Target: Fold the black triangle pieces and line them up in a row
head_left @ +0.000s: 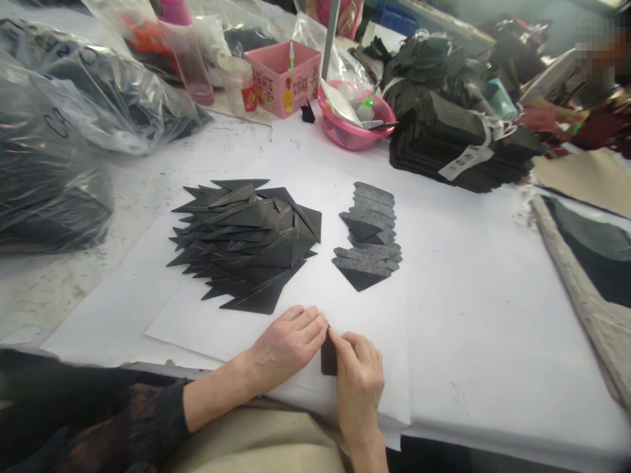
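Note:
At the front of the white-papered table, both hands meet at a small black piece [328, 355]. My left hand [292, 338] lies over its upper left side, fingers together and bent. My right hand [359, 370] pinches its upper edge between thumb and finger. Beyond my left hand is a heap of pointed black pieces [251, 243]. Right of that heap lies an overlapping column of grey strips [372, 197], with a black piece [362, 230] across its middle and a black triangular tip [359, 278] at its near end.
Clear bags of dark material [44, 164] stand at the left. Along the back are a pink bottle [187, 56], a jar [237, 82], a pink box [284, 82] and a pink basin [352, 135]. A tied black stack [453, 131] sits back right. Another person's hand [348, 18] shows behind.

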Tool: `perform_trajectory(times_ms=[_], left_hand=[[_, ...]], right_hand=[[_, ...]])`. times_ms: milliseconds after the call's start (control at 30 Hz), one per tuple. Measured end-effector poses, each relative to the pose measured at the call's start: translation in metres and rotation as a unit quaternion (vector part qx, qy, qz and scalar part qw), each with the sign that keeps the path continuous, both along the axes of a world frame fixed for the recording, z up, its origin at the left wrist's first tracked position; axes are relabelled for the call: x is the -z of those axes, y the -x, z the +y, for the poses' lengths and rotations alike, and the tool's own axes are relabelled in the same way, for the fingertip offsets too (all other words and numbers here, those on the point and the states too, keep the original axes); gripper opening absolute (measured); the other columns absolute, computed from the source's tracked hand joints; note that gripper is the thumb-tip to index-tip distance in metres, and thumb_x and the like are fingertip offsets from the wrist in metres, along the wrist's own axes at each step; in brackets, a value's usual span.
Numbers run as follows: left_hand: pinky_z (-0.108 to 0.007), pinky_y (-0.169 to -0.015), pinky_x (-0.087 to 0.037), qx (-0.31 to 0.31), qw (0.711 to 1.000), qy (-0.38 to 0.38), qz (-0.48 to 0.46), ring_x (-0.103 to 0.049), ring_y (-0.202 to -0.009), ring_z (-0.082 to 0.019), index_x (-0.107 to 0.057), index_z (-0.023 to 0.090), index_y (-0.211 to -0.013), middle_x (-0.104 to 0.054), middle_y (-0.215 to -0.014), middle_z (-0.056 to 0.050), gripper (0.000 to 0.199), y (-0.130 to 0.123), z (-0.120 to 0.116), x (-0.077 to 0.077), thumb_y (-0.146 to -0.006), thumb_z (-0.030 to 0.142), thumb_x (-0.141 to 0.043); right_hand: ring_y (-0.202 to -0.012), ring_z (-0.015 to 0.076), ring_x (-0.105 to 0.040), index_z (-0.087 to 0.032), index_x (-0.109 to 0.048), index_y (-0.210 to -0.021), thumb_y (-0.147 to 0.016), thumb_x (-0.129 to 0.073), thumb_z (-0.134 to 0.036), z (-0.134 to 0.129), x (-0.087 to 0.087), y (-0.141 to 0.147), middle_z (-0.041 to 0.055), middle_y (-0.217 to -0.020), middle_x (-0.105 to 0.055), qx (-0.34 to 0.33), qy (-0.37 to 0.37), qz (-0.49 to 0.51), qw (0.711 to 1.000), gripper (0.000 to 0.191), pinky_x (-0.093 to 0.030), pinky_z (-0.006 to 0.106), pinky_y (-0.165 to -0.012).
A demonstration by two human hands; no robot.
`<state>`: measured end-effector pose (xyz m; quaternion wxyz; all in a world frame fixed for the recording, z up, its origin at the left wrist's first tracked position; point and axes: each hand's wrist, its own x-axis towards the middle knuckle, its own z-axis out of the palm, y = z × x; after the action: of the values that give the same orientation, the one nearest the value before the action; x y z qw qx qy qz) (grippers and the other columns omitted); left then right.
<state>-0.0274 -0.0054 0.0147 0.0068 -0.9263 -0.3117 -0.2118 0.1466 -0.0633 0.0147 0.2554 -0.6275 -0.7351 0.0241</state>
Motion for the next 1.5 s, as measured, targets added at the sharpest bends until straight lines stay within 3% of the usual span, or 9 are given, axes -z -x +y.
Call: perform_trajectory(times_ms=[200,567,733,1067,1233,1500], left_hand=[[-0.04,-0.09,-0.051,0.001,1.0,-0.002,0.021,-0.056,-0.112,-0.026,-0.062,0.006,-0.113,-0.062,-0.116,-0.013,0.024,0.001,-0.002,-0.002,-0.1,0.008,-0.043],[-0.042,-0.09,-0.05,0.005,0.999,-0.001,0.041,-0.056,-0.114,-0.029,-0.059,0.007,-0.123,-0.061,-0.121,-0.014,0.028,0.002,-0.005,-0.004,-0.101,0.011,-0.043],[-0.043,-0.098,-0.045,0.003,0.998,-0.001,0.065,-0.053,-0.12,-0.028,-0.056,0.004,-0.126,-0.058,-0.126,-0.015,0.03,0.001,-0.009,-0.002,-0.1,0.008,-0.043],[-0.04,-0.104,-0.042,0.028,0.998,0.011,0.055,-0.052,-0.12,-0.025,-0.056,0.006,-0.128,-0.06,-0.122,-0.011,0.032,0.002,-0.007,-0.004,-0.102,0.009,-0.037],[-0.041,-0.102,-0.044,0.022,0.998,0.012,0.062,-0.052,-0.121,-0.026,-0.054,0.01,-0.131,-0.06,-0.123,-0.012,0.033,0.001,-0.01,-0.006,-0.103,0.011,-0.037],[-0.043,-0.104,-0.043,0.015,0.996,0.001,0.092,-0.051,-0.122,-0.026,-0.054,0.007,-0.131,-0.059,-0.124,-0.013,0.034,-0.002,-0.014,-0.006,-0.102,0.009,-0.036]], right_hand=[[-0.085,0.013,-0.06,-0.021,-0.07,-0.1,-0.093,-0.059,-0.012,-0.007,0.0,-0.011,0.0018,-0.092,-0.068,-0.012,-0.024,0.034,0.999,0.016,-0.043,0.027,-0.08],[-0.087,0.0129,-0.058,-0.018,-0.07,-0.103,-0.09,-0.06,-0.007,-0.015,0.001,-0.014,0.0042,-0.094,-0.066,-0.017,-0.015,0.088,0.996,0.02,-0.051,0.026,-0.08],[-0.089,0.0127,-0.058,-0.019,-0.071,-0.108,-0.091,-0.059,-0.008,-0.028,0.006,-0.018,0.0051,-0.095,-0.06,0.012,-0.01,0.114,0.993,0.024,-0.052,0.025,-0.079],[-0.094,0.015,-0.057,-0.023,-0.066,-0.123,-0.091,-0.057,-0.004,-0.035,0.008,-0.023,0.0057,-0.099,-0.061,0.001,0.008,0.1,0.995,0.039,-0.051,0.028,-0.083],[-0.091,0.0142,-0.056,-0.02,-0.068,-0.116,-0.088,-0.06,-0.001,-0.037,0.003,-0.029,0.0048,-0.098,-0.064,-0.004,-0.01,0.074,0.997,0.035,-0.049,0.028,-0.083],[-0.094,0.014,-0.057,-0.02,-0.067,-0.114,-0.089,-0.059,-0.001,-0.041,-0.002,-0.035,0.0053,-0.099,-0.065,-0.01,0.002,0.083,0.996,0.033,-0.05,0.028,-0.083]])
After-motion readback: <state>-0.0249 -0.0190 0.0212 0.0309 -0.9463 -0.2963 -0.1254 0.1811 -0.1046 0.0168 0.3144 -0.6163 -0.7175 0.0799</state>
